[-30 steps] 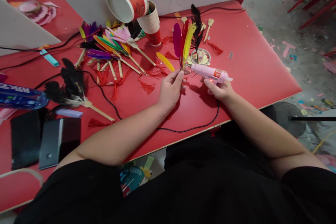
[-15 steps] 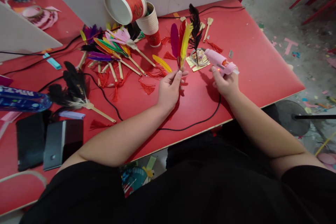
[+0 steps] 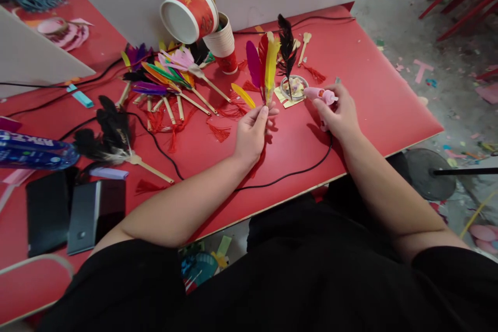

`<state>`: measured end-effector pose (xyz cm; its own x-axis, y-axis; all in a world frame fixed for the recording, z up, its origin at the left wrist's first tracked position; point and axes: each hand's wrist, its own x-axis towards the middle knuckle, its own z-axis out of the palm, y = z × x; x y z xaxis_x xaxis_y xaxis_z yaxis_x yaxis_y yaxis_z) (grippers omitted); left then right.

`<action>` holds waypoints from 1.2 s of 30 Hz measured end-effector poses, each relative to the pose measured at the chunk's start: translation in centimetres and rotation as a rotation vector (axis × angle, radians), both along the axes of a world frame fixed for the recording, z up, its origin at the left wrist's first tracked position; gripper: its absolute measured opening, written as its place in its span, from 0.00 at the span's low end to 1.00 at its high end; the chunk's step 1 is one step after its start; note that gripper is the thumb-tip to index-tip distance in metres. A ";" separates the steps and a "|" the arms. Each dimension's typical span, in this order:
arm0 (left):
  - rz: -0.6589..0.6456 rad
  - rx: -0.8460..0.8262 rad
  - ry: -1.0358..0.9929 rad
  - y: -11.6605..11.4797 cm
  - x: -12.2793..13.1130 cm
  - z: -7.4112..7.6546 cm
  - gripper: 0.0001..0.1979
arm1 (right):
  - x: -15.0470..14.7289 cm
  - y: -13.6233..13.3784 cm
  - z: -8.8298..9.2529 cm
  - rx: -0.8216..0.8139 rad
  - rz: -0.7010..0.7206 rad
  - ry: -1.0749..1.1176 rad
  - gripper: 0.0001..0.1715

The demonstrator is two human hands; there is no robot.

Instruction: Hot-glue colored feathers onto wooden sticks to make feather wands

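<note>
Between thumb and fingers, my left hand (image 3: 252, 132) pinches a small fan of feathers (image 3: 268, 65), purple, red and yellow, held upright; whatever lies at their base is hidden by the fingers. My right hand (image 3: 342, 111) is closed around a pink glue gun (image 3: 321, 95), whose nozzle side faces left toward a small round dish (image 3: 300, 83) on a yellowish card. A black feather (image 3: 287, 46) stands up at that dish. The gun's black cord (image 3: 290, 172) runs across the red table. A loose yellow feather (image 3: 243, 94) lies left of my left hand.
Feather fans with wooden sticks and red tassels (image 3: 171, 83) lie heaped at the left. Behind them are stacked paper cups (image 3: 220, 36) with a tilted paper bucket (image 3: 190, 13). A black feather fan (image 3: 112, 132), a blue-labelled bottle (image 3: 37, 150) and dark phones (image 3: 87, 215) lie nearer.
My right hand has turned the glue gun and shifted it slightly, with its back now toward me. The left hand stays almost still with the feathers. The view has tilted a little.
</note>
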<state>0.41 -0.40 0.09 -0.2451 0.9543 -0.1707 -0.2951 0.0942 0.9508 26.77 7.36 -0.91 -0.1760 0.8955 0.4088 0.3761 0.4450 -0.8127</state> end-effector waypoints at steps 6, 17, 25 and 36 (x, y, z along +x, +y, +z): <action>0.005 0.019 -0.040 0.1 -0.1 -0.1 0.10 | -4.5 -5.8 3.4 0.474 0.048 -0.010 0.12; -0.002 0.033 -0.085 0.1 -0.1 -0.2 0.09 | -8.2 -3.6 4.5 0.200 0.197 -0.408 0.16; 0.014 0.024 -0.100 0.2 0.2 0.2 0.08 | -6.5 -5.1 4.9 0.308 0.049 -0.054 0.14; 0.033 0.032 -0.127 0.4 -0.3 0.0 0.09 | -9.1 -1.0 2.7 0.351 0.395 -0.143 0.23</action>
<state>0.09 -0.02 0.05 -0.2544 0.9518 -0.1715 -0.4158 0.0525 0.9079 17.64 6.32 1.76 -0.5467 0.5644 0.6185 0.2216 0.8099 -0.5432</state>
